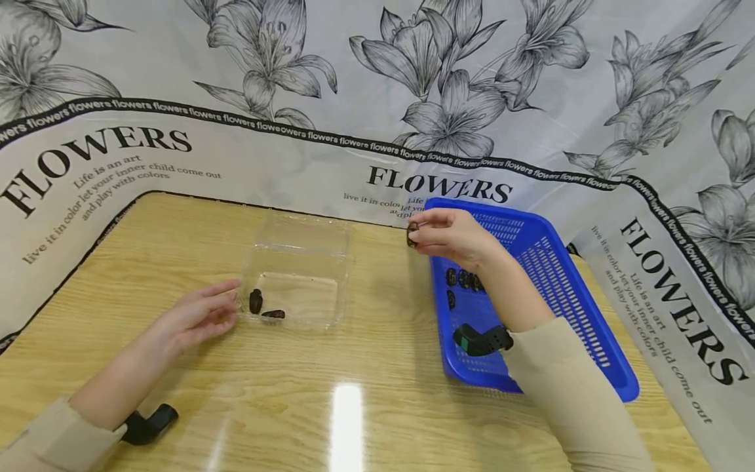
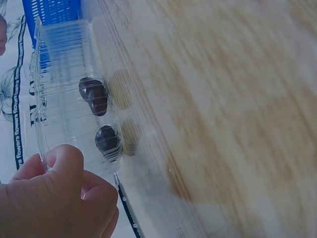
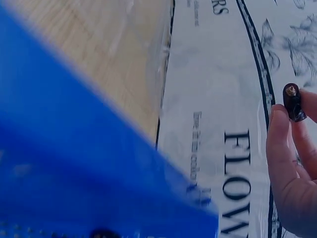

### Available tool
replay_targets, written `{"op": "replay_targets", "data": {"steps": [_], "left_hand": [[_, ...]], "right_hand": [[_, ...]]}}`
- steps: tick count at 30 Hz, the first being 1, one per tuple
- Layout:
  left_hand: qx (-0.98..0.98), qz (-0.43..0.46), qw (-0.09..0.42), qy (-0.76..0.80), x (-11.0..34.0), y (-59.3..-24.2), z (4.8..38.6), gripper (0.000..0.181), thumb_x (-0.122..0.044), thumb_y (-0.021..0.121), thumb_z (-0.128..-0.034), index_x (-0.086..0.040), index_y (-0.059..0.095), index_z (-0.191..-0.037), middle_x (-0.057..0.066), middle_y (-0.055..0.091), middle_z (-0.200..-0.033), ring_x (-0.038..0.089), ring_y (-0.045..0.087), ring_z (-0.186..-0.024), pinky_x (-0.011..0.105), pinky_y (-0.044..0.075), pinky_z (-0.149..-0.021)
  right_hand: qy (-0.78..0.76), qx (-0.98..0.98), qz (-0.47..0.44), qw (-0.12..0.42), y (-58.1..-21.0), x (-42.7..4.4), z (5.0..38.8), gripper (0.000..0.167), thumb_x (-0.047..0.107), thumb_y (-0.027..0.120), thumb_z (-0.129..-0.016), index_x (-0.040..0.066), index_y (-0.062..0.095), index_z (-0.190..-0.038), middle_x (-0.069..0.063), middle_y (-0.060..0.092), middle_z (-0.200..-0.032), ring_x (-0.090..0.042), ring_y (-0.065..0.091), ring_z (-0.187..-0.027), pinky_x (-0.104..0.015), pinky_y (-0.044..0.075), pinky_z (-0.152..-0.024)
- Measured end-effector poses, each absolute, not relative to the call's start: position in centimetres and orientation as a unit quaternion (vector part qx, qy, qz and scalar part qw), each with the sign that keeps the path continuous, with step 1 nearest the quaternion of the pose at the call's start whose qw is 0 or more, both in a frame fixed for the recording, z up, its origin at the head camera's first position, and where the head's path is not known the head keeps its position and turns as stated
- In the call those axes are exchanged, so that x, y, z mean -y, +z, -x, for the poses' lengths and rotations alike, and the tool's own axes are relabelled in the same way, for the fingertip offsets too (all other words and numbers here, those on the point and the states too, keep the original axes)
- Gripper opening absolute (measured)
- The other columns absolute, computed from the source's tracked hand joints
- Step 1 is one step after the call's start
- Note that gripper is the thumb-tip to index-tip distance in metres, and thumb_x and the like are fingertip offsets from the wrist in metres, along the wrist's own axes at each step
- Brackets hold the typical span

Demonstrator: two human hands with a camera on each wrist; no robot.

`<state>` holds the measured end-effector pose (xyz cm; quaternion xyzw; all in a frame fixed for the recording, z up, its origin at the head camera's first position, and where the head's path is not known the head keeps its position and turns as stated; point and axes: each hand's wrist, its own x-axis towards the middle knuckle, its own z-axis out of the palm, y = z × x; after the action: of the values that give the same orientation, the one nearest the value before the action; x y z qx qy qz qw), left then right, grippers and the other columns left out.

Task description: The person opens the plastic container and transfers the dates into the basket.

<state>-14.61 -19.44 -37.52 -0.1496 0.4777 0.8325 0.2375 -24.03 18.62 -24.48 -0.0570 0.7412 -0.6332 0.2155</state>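
Observation:
Between the thumb and fingers of my right hand (image 1: 457, 237) is a dark brown date (image 1: 412, 235), held up over the left rim of the blue basket (image 1: 533, 226). The right wrist view shows that date (image 3: 293, 101) upright, with a pale stem end on top. Several more dates (image 1: 451, 276) lie in the basket, some hidden by my forearm. My left hand (image 1: 197, 314) pinches the left edge of a clear plastic box (image 1: 342, 295), whose lid is folded back. Two dates (image 1: 255, 301) sit in the box's near left corner; the left wrist view shows them through its wall.
The box and basket stand on a light wooden table (image 1: 377, 367), with bare wood between them. A white cloth (image 1: 295, 154) printed with flowers hangs behind and along the sides. Black straps (image 1: 150, 423) are on both wrists.

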Motion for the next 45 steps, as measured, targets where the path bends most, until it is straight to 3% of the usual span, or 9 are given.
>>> {"op": "replay_targets", "data": {"steps": [3,7,17,25,36,45], "left_hand": [[-0.474,0.148,0.237,0.835,19.5,-37.7,14.3,0.033,0.007,0.056,-0.0873,-0.017,0.061,-0.109,0.003,0.039,-0.108,0.011,0.052,-0.08,0.02,0.05,-0.073],[-0.463,0.144,0.24,0.841,19.2,-37.9,14.0,0.031,0.007,0.057,-0.086,-0.022,0.067,-0.09,0.003,0.041,-0.105,0.012,0.052,-0.081,0.021,0.05,-0.073],[-0.455,0.147,0.241,0.845,19.3,-38.1,14.1,0.033,0.009,0.055,-0.0866,-0.021,0.067,-0.09,0.005,0.033,-0.115,0.012,0.051,-0.081,0.02,0.05,-0.072],[-0.459,0.151,0.241,0.841,19.6,-38.0,14.0,0.032,0.008,0.059,-0.0842,-0.022,0.068,-0.088,0.005,0.032,-0.115,0.011,0.051,-0.082,0.02,0.049,-0.074],[-0.453,0.145,0.238,0.847,19.4,-37.7,14.9,0.034,0.01,0.054,-0.0866,-0.021,0.067,-0.089,0.005,0.03,-0.116,0.012,0.049,-0.081,0.02,0.049,-0.071],[-0.456,0.148,0.236,0.845,19.6,-37.6,14.7,0.032,0.009,0.056,-0.0864,-0.021,0.067,-0.09,0.004,0.036,-0.109,0.012,0.051,-0.081,0.02,0.049,-0.072]], "right_hand": [[-0.626,-0.746,0.057,0.221,-24.7,-20.5,23.7,0.019,-0.006,0.057,-0.086,0.002,0.058,-0.104,-0.001,0.067,-0.083,-0.013,0.064,-0.074,-0.027,0.054,-0.074],[-0.61,-0.757,0.05,0.23,-25.3,-23.2,23.2,0.018,-0.004,0.058,-0.087,0.005,0.06,-0.102,0.0,0.066,-0.084,-0.013,0.064,-0.076,-0.028,0.054,-0.075],[-0.556,-0.793,0.026,0.248,-28.2,-27.2,23.3,0.019,0.0,0.063,-0.085,0.001,0.061,-0.104,0.002,0.066,-0.084,-0.01,0.064,-0.076,-0.028,0.055,-0.075],[-0.514,-0.818,0.002,0.26,-30.6,-28.1,24.2,0.037,-0.001,0.062,-0.085,-0.013,0.049,-0.117,0.0,0.066,-0.085,-0.011,0.064,-0.075,-0.034,0.054,-0.078],[-0.438,-0.852,-0.014,0.286,-31.8,-29.3,24.6,0.036,0.001,0.062,-0.086,-0.013,0.05,-0.117,-0.001,0.065,-0.086,-0.011,0.063,-0.079,-0.034,0.054,-0.078],[-0.42,-0.858,-0.034,0.293,-32.8,-29.6,24.7,0.027,-0.002,0.06,-0.086,-0.01,0.055,-0.111,-0.002,0.065,-0.082,-0.012,0.063,-0.077,-0.032,0.055,-0.073]]}}
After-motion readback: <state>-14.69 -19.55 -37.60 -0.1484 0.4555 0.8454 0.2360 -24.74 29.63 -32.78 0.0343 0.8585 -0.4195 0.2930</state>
